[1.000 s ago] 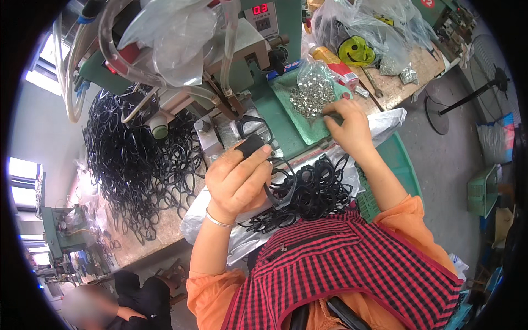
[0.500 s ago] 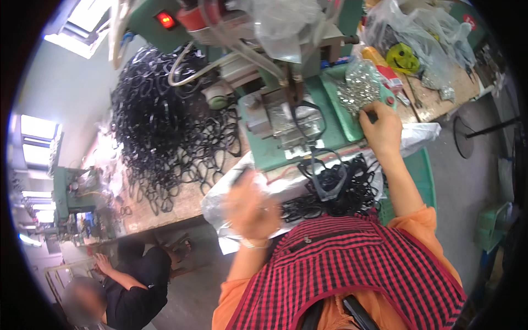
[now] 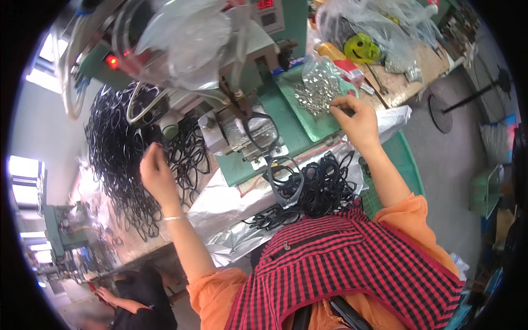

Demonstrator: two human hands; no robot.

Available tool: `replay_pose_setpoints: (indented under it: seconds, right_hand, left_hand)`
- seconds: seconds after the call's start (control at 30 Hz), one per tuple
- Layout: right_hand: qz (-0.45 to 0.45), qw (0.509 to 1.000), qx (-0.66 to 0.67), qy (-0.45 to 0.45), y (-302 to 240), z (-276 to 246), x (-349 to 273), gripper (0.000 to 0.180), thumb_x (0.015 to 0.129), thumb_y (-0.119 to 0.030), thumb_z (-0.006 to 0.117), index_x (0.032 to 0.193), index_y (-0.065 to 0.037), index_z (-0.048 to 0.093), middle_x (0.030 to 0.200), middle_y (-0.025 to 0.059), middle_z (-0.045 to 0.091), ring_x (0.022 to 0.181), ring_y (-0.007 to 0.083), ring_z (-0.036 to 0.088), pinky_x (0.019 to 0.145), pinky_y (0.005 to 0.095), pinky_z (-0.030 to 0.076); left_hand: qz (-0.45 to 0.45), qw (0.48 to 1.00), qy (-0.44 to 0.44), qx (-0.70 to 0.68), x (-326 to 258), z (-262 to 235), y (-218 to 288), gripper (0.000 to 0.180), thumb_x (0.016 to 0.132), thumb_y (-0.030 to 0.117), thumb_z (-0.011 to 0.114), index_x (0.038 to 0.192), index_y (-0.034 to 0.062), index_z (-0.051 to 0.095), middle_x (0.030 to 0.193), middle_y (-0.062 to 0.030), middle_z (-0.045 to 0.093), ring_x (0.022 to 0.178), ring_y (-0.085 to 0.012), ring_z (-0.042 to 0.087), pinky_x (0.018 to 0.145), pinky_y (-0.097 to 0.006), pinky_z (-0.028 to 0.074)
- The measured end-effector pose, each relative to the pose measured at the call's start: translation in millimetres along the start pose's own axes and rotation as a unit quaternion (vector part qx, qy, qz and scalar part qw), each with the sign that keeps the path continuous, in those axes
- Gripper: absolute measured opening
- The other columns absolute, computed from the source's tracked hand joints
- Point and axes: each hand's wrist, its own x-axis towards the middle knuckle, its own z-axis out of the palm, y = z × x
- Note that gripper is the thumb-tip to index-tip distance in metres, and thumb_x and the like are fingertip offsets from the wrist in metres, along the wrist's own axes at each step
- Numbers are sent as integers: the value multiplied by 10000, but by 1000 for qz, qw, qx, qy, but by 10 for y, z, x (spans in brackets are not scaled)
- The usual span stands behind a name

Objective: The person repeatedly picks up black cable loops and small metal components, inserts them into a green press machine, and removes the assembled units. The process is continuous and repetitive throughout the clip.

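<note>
My left hand (image 3: 158,175) is beside a large heap of black loop-shaped parts (image 3: 118,148) on the bench at left. Its fingers are curled together, and whatever they hold, if anything, is hidden. At the right, my right hand (image 3: 357,122) reaches over a green tray (image 3: 322,131) with a pile of small shiny metal pieces (image 3: 318,94). Thumb and forefinger come together at the pile's edge; anything between them is too small to make out. Between the hands, a black loop (image 3: 259,132) sits in the metal fixture (image 3: 228,129) of a green bench machine.
More black loops (image 3: 324,187) lie in front of the machine, near my apron, over silver sheeting (image 3: 220,214). A clear plastic bag (image 3: 190,44) hangs on the machine. Bags and a yellow smiley item (image 3: 362,48) fill the back right. Another person (image 3: 140,300) sits at lower left.
My left hand has moved left and up from in front of the machine to the heap of black loops. My right hand stays at the metal pieces. The whole view has shifted.
</note>
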Motion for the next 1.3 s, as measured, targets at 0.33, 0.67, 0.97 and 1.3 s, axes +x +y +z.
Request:
replay_pose_setpoints:
  seconds: [0.33, 0.67, 0.97, 1.3]
  right_hand:
    - [-27, 996, 76, -39, -81, 79, -145, 210, 911, -33, 638, 1119, -11, 655, 935, 125, 742, 900, 187, 730, 806, 297, 527]
    - [-196, 966, 142, -92, -1036, 330, 77, 417, 889, -72, 640, 1293, -47, 542, 955, 149, 743, 950, 334, 717, 835, 366, 535]
    - [-164, 954, 239, -81, -1080, 622, 160, 553, 844, -65, 706, 1361, -13, 518, 944, 121, 756, 960, 209, 727, 862, 307, 532]
    - [-159, 946, 270, -79, -1325, 758, -19, 701, 818, -75, 715, 1430, 76, 408, 831, 127, 735, 996, 239, 717, 917, 330, 519]
  left_hand:
    - [-228, 933, 11, -278, -395, 176, -140, 158, 1077, 200, 432, 1067, 71, 523, 868, -58, 638, 749, -122, 627, 468, -238, 493]
    - [-289, 892, 19, -347, -609, 394, 8, 135, 1068, 152, 458, 1097, 42, 529, 921, -11, 526, 727, -80, 467, 660, -226, 406]
    - [-236, 789, 82, -562, -646, 100, 798, 80, 1043, 120, 535, 1113, 83, 539, 1038, -80, 623, 916, -208, 636, 825, -358, 552]
    - [71, 852, 90, -511, 343, -242, 1670, 179, 981, 2, 562, 1146, -7, 494, 1081, -137, 593, 937, -223, 648, 776, -376, 620]
